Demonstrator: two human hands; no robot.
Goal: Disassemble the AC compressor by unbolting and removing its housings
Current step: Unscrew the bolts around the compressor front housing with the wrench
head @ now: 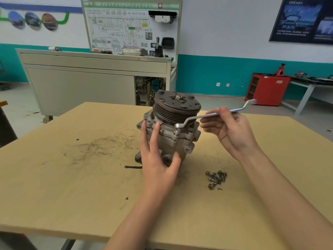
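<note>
Compressor [170,141]: stands upright, pulley [177,107] on top, midway along the table [72,195], toward its far edge.
Flange bolt [177,131]: on the front rim below the pulley; the wrench [207,115] ring sits on or just above its head, seating unclear.
Right hand [228,130]: pinches the wrench shank between thumb and fingertips.
Left hand [156,165]: spread flat against the housing, steadying.
Loose bolts [216,178]: heaped near the compressor, toward the right edge.
Risk: a half-seated ring under a light pinch could slip and round the head; a hard pull might tip the body.
</note>
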